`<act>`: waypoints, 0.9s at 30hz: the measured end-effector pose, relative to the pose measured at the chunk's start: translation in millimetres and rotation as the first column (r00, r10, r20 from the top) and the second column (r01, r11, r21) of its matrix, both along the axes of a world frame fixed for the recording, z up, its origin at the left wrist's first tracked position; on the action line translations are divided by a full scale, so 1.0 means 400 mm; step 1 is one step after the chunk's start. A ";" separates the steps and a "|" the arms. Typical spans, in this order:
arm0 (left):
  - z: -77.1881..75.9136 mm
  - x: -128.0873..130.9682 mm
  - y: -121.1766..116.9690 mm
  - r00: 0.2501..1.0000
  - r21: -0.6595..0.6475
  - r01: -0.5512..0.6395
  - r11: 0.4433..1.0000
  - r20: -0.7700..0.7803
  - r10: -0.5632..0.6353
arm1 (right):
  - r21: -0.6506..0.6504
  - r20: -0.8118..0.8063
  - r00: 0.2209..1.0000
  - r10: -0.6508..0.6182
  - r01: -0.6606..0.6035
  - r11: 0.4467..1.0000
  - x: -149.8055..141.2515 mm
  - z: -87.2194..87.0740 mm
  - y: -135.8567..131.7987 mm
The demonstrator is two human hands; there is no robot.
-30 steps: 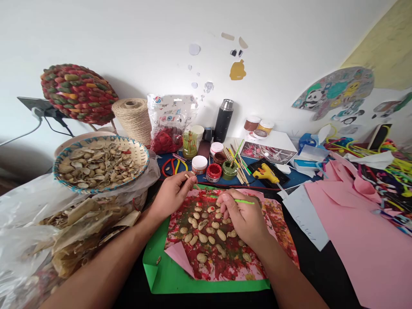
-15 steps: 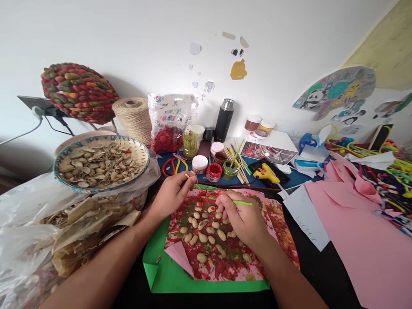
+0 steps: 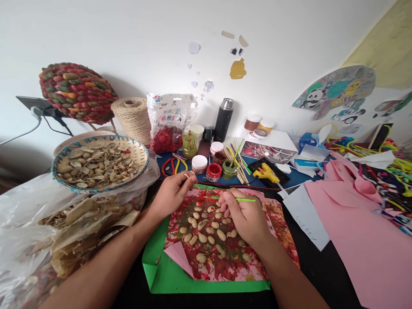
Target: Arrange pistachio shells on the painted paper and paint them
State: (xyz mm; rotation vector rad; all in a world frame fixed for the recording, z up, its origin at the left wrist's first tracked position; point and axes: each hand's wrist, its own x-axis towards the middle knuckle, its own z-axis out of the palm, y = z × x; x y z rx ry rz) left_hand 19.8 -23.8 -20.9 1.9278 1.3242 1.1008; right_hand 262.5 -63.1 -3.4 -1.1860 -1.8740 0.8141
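Peanuts (image 3: pixel 221 234): head view, loose across the paint-stained sheet (image 3: pixel 225 269). Your left hand (image 3: pixel 173 192): pinching a stick (image 3: pixel 197 186). Your right hand (image 3: pixel 242 214): gripping a green brush (image 3: pixel 247 200). Risk: peanuts rolling or smudging, should your right hand drop onto them.

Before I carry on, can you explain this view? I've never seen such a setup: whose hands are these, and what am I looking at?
No machine here: these are a person's two bare hands, filmed by a head-worn camera looking forward and down. The left hand pinches a thin wooden stick; the right hand holds a green-handled paintbrush. Below them, peanuts in their shells lie on a paint-smeared pink sheet, itself on a green sheet. Beyond stand open jars of red paint and green paint. A woven basket of shells sits at left.
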 end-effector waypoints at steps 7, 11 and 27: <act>-0.003 -0.003 -0.001 1.000 -0.006 0.008 1.000 0.012 -0.008 | 0.047 -0.027 0.996 0.081 -0.080 0.996 -0.009 0.002 -0.002; -0.002 -0.002 -0.003 1.000 -0.007 0.011 1.000 0.014 -0.011 | 0.019 0.006 0.997 0.074 -0.074 0.997 -0.015 -0.007 -0.002; -0.002 -0.003 -0.002 1.000 -0.007 0.002 1.000 0.002 -0.002 | -0.007 0.001 0.998 0.065 -0.065 0.998 -0.015 -0.003 -0.003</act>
